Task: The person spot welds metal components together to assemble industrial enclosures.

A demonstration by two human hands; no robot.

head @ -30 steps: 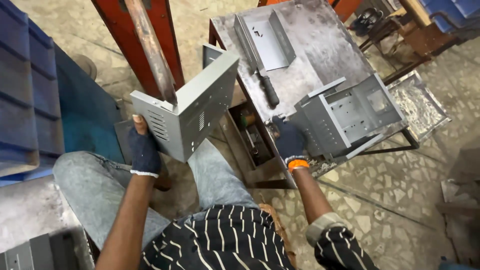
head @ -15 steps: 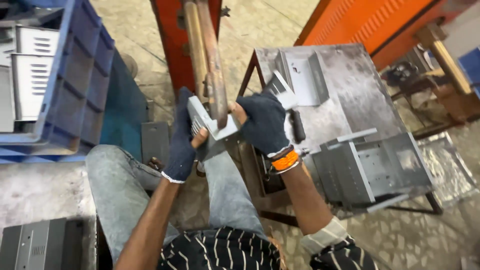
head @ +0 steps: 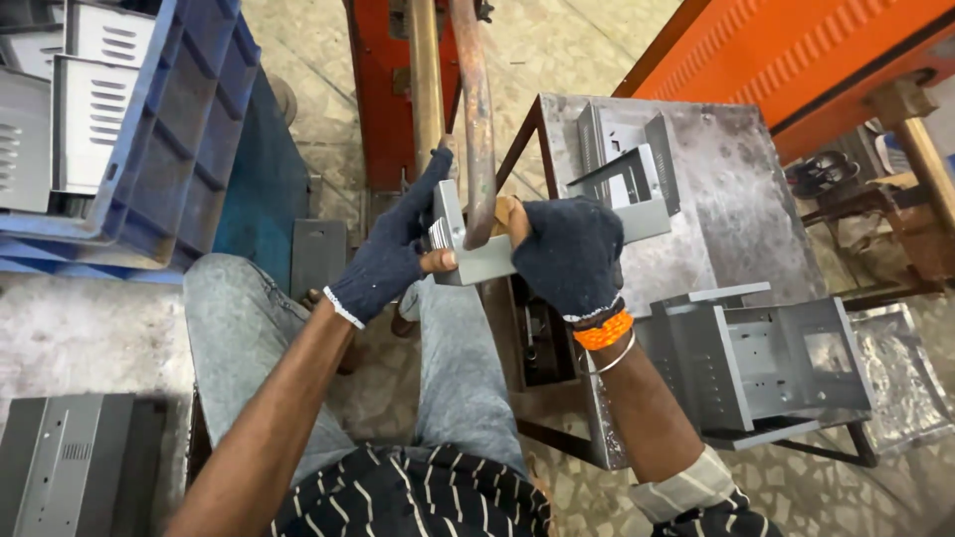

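Head view: both gloved hands meet on a small grey sheet-metal bracket (head: 476, 251), held up above the person's lap and against a rusty vertical bar (head: 477, 119) that comes down from the top edge of the frame. The left hand (head: 393, 254) wraps the bracket's left side, its fingers reaching up along the upright flange, seemingly to steady the part. The right hand (head: 567, 254) is curled closed over the bracket's right end, gripping it from above so the piece stays square to the bar.

Just right of the hands stands a steel work table (head: 736, 214). Near its far left corner lies a bent grey channel piece (head: 622, 174); at its near right edge sits a larger open grey box chassis (head: 766, 363), within easy reach. Along the left edge of the frame, a blue plastic crate (head: 189, 139) holds louvred grey panels (head: 90, 109) stood on edge, apparently stacked stock. A dark grey panel (head: 75, 462) lies on the floor at the bottom left corner.
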